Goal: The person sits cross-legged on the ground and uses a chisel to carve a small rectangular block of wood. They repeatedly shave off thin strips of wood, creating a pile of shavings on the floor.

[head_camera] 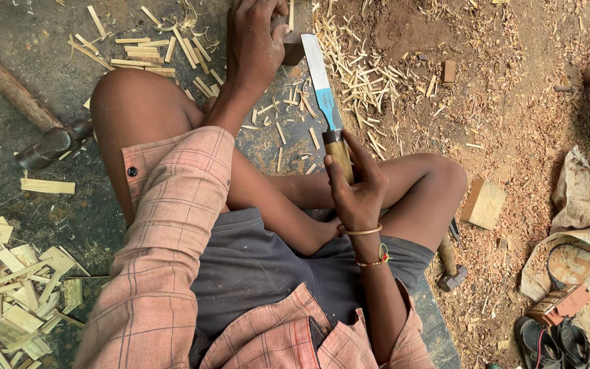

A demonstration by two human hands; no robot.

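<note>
Head view: right hand [358,195] was clamped on the chisel [327,102] at its wooden handle; left hand [254,44] fingers pinned a small stiff wood block [292,48]. Steel blade looked rigid, sharp.

Wood block [293,46] lies under left hand [254,41], chisel [326,96] just right.

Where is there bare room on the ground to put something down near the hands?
Bare dark ground lies between the long wooden pole and the bent knee. A freer dirt patch lies above the wooden block. It is crowded with splinters beside the chisel in the right hand, by the left hand, and at the offcut pile.
</note>
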